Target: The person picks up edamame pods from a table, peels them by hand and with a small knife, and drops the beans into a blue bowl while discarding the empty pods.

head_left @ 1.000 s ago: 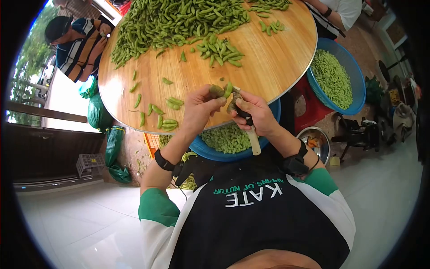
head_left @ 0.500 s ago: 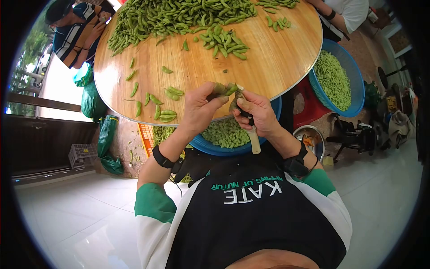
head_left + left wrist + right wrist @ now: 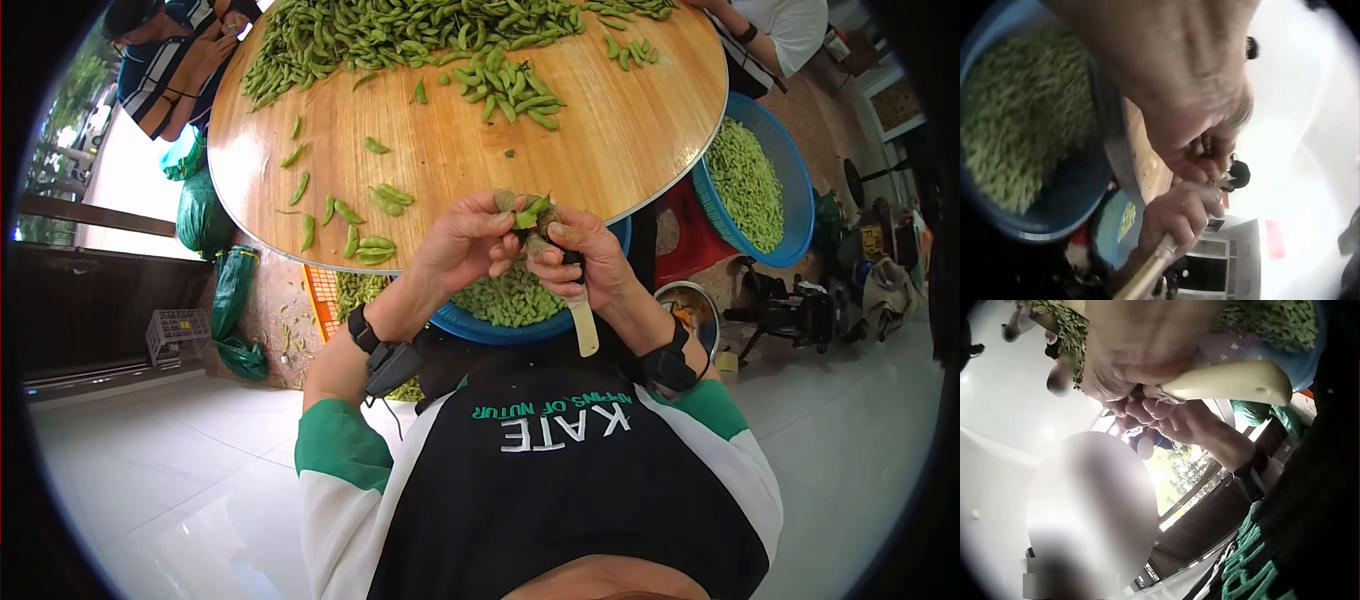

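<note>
Both hands meet above the table's near edge. The left hand (image 3: 470,240) pinches a green pod (image 3: 533,212) between thumb and fingertips, which have coverings on them. Against the pod's other side, the right hand (image 3: 585,255) has its fingers curled round a tool with a cream handle (image 3: 584,325), whose working end is hidden in the fingers. The handle points down toward the person's body; in the right wrist view the handle (image 3: 1235,382) sticks out beside the palm. In the left wrist view the left hand (image 3: 1191,119) touches the right hand (image 3: 1175,215).
Pods are heaped on the round wooden table (image 3: 440,150), with some scattered near its edge. A blue basin (image 3: 480,325) of shelled beans sits below the hands, another blue basin (image 3: 800,215) at right. A steel bowl (image 3: 712,320) stands nearby. Two other people sit across.
The left wrist has turned and the left fingers have shifted on the pod. The pod appears split or bent at the fingertips. The handle has swung slightly right and lower.
</note>
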